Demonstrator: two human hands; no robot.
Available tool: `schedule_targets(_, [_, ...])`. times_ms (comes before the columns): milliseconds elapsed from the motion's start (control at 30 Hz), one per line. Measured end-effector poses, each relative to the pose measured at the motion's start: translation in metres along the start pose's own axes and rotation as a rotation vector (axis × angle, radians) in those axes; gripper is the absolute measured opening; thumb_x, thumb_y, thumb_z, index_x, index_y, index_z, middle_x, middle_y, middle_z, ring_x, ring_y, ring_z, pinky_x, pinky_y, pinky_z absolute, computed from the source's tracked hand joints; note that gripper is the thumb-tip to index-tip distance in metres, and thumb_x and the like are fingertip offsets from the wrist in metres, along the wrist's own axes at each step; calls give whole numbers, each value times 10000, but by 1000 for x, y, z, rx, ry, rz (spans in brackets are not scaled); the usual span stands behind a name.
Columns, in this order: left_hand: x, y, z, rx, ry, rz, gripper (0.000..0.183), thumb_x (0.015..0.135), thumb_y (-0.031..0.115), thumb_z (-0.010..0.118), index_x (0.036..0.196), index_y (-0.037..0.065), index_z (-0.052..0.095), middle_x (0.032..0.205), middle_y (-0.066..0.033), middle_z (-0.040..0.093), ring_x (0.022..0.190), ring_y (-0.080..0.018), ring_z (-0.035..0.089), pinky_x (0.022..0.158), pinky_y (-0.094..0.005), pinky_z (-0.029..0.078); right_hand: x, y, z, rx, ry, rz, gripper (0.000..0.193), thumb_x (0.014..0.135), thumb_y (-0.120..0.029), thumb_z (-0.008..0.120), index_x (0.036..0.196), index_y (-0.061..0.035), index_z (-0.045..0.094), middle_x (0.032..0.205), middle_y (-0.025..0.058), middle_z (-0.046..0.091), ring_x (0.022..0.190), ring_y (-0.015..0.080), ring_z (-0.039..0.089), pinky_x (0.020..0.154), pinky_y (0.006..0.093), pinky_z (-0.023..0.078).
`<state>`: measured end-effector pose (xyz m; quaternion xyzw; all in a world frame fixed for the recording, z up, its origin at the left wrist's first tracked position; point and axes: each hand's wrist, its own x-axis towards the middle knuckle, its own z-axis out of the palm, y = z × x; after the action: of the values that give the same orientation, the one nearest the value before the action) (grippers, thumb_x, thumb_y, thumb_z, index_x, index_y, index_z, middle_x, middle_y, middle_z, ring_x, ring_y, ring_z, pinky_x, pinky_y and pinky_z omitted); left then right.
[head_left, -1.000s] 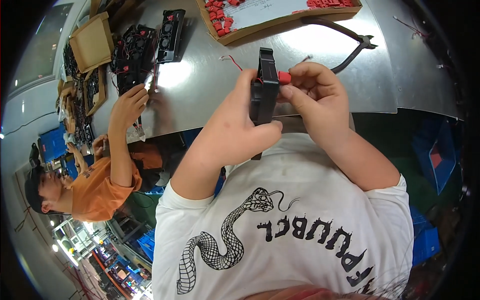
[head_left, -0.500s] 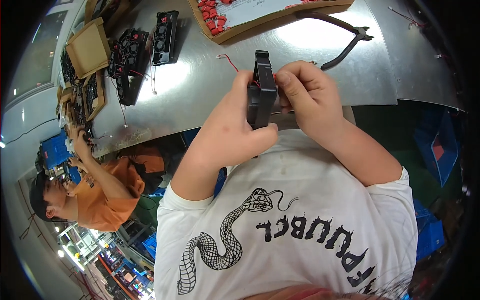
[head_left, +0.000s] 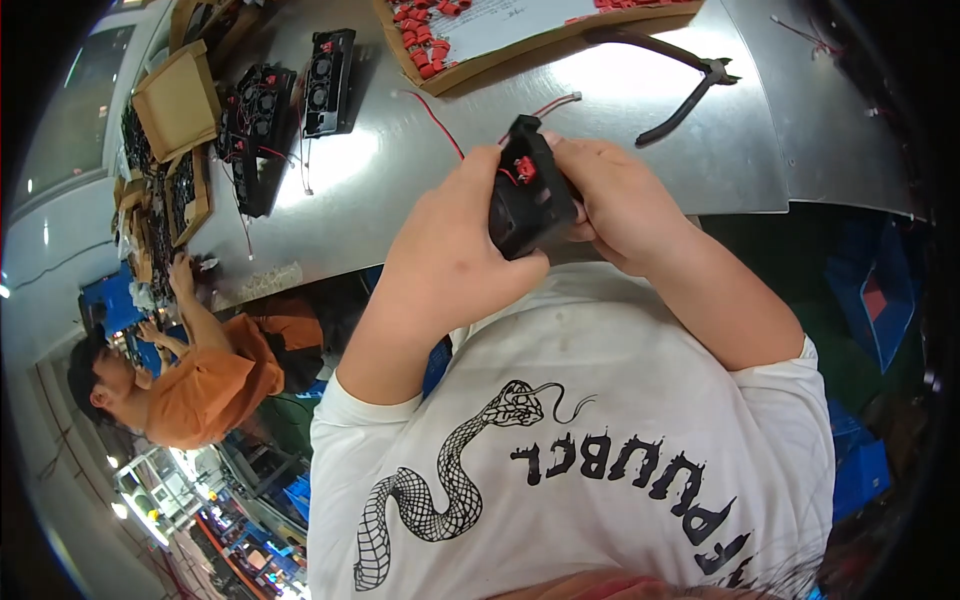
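Observation:
My left hand (head_left: pixel 450 235) grips a black plastic fan housing (head_left: pixel 525 225) above the table's near edge, thumb along its lower side. A small red plastic clip (head_left: pixel 525 168) sits inside the housing's upper part. Closed against the housing's right side is my right hand (head_left: pixel 625 205), its fingertips partly hidden behind it. A red wire (head_left: pixel 435 120) with a white connector reaches out to the upper left. Another thin wire (head_left: pixel 555 103) with a connector sticks out to the upper right. Any fan in the housing is turned out of sight.
Diagonal cutters (head_left: pixel 690 90) lie on the metal table (head_left: pixel 390 205) beyond my right hand. Behind stands a shallow cardboard tray (head_left: pixel 500 72) of red clips. At left are more fan housings (head_left: pixel 330 80) and a cardboard box (head_left: pixel 178 98). A co-worker in orange (head_left: pixel 215 380) works there.
The fan housing has tilted, so its inside with the red clip now shows. My right hand has moved from pinching near its edge to gripping its side. A second wire has come into view.

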<state>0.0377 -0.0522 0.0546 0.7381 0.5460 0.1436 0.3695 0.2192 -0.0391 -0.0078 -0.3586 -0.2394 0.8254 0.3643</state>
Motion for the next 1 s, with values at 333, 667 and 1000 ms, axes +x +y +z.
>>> schedule_targets(333, [1,-14,-3,181,128,180,597,645,189,776,1185,38,571,910,-182,647,858,-409,640,744,-482,513,2,-2,-1,-77,136,-39,158,1064,-201,520,1065,-63,596,877,-4,663,704,59,609,630,220,500])
schedule_targets(667, [1,-29,-6,229,154,120,544,674,218,756,1158,73,555,923,-157,656,924,-367,648,798,-470,466,7,2,-2,-49,99,-107,192,1003,-93,587,1176,-12,598,978,55,711,791,93,688,697,240,563])
schedule_targets(1000, [2,-27,-10,95,50,55,633,644,184,749,1227,11,571,984,-233,671,904,-432,643,800,-470,520,7,15,-23,-825,155,-507,272,866,38,734,1128,39,661,999,65,722,866,103,679,775,239,552])
